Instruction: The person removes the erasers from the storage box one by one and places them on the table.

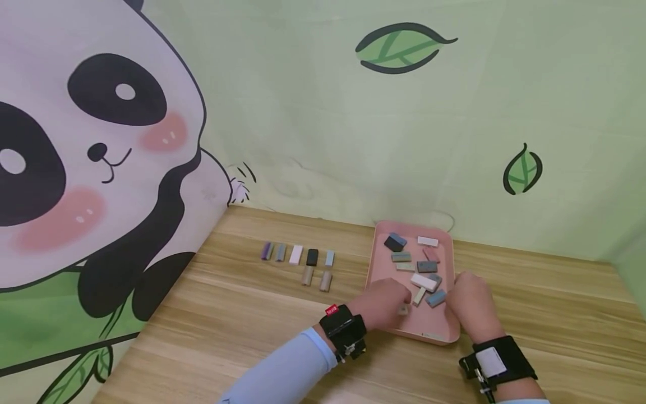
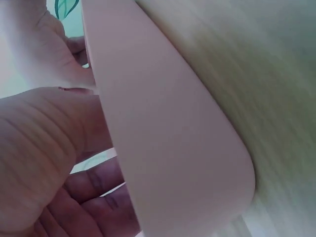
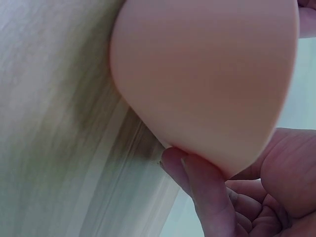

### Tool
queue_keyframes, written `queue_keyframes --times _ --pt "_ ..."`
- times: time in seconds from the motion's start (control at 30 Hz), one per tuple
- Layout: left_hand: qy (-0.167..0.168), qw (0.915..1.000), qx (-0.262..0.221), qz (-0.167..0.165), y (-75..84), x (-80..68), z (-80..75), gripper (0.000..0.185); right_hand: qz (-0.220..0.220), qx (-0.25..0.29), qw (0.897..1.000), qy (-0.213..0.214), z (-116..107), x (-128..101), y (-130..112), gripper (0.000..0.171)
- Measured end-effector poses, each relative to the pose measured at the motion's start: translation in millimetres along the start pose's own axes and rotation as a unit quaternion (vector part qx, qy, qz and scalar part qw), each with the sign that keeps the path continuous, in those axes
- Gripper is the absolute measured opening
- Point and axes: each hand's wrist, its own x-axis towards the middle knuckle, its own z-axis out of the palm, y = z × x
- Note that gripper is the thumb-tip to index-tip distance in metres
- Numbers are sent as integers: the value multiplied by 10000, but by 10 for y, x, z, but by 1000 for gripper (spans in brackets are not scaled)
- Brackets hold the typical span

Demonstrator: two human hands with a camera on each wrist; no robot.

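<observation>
A pink tray (image 1: 411,327) holds several small rectangular blocks in white, grey, blue, green and pink. My left hand (image 1: 382,303) reaches over the tray's near left side. A small beige block (image 1: 402,309) shows between its thumb and index finger. In the left wrist view, the tray's wall (image 2: 168,128) hides the fingertips of that left hand (image 2: 74,163). My right hand (image 1: 473,300) grips the tray's right edge. In the right wrist view, fingers of the right hand (image 3: 237,197) lie against the outside of the tray's wall (image 3: 207,74), near its lower edge.
Left of the tray, several blocks stand in a row on the wooden table (image 1: 237,314), among them a white block (image 1: 296,255) and a black block (image 1: 312,257). Two brownish blocks (image 1: 307,276) lie in front. A green printed backdrop (image 1: 313,112) rises behind the table.
</observation>
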Motion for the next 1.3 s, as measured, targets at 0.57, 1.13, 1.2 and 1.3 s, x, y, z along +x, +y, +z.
queue_keyframes --times 0.57,1.13,1.2,1.3 --pt "566 9864 -1229 -929 -384 -192 -438 40 82 -61 9999 -72 16 26 -14 14" --pt "2461 8979 -2280 -2851 -1148 -785 -687 47 138 -187 9996 -136 0 11 -26 15" --pt "2591 8915 -2235 -2970 -1227 -841 -653 46 154 -164 9996 -163 -12 -1 -34 15" --pt "2724 8934 -1782 -3096 -1336 -909 -567 41 171 -102 9997 -172 -6 -2 -30 14"
